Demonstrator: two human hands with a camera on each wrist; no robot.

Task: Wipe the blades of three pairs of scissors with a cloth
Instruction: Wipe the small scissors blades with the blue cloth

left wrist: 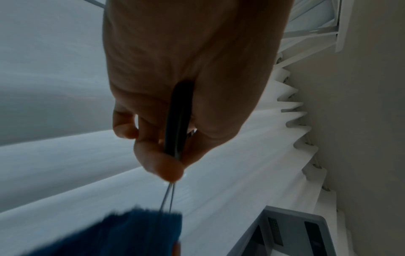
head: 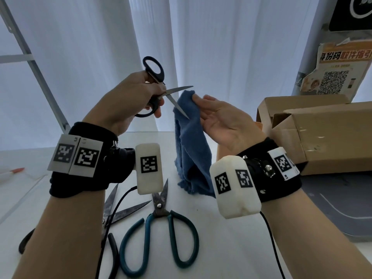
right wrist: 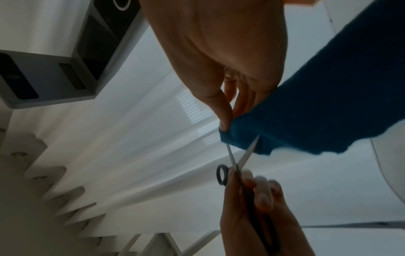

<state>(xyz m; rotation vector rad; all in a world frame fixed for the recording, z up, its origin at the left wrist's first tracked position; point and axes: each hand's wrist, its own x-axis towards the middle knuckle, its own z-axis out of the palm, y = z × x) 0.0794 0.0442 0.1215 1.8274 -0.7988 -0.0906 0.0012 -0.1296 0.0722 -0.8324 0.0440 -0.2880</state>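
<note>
My left hand (head: 138, 93) grips black-handled scissors (head: 155, 77) raised above the table, with the two silver blades (head: 178, 99) spread apart. My right hand (head: 213, 111) pinches the top of a blue cloth (head: 191, 141) that hangs down to the table. The lower blade lies against the cloth's front; the upper blade points over its top edge. In the right wrist view the cloth (right wrist: 317, 107) meets the blade tips (right wrist: 247, 152). In the left wrist view the fingers (left wrist: 166, 166) clamp the scissors' handle (left wrist: 177, 117). Teal-handled scissors (head: 159, 228) and dark-bladed scissors (head: 120, 210) lie on the table.
An open cardboard box (head: 314, 133) sits at the right on a grey mat (head: 332, 206). The white table (head: 221, 248) carries a red-tipped pen (head: 14, 171) at the far left. Black cables (head: 112, 218) run from the wrist cameras. White curtains hang behind.
</note>
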